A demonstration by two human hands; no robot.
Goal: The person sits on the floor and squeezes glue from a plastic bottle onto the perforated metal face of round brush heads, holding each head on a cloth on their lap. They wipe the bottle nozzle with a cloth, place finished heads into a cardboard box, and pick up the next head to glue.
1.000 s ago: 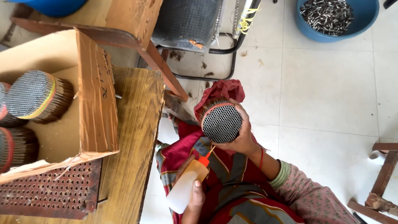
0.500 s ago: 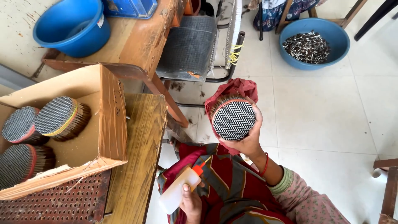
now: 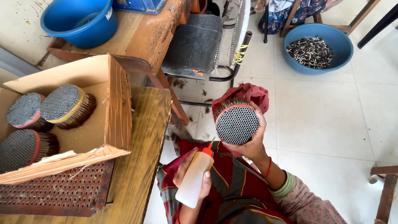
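My right hand (image 3: 253, 143) grips a round bundle of thin tubes (image 3: 237, 124), its honeycomb end facing me. A red band binds the bundle, and a dark red cloth (image 3: 248, 93) is wrapped behind it. A white squeeze bottle (image 3: 192, 176) with an orange nozzle sits in my left hand (image 3: 186, 168). The nozzle tip points up at the bundle's lower left edge, almost touching it. Both hands are over my lap, just right of the wooden table (image 3: 141, 166).
A cardboard box (image 3: 118, 103) on the table holds three similar bundles (image 3: 66, 105). A perforated metal plate (image 3: 54, 195) lies under it. A blue tub (image 3: 78, 20) stands at the back left, a woven chair (image 3: 195, 41) ahead, and a blue basin of metal pieces (image 3: 317, 47) on the floor.
My left hand has lifted the bottle, bringing its nozzle close to the bundle. The bundle stays held up in my right hand. My view has shifted towards the far side.
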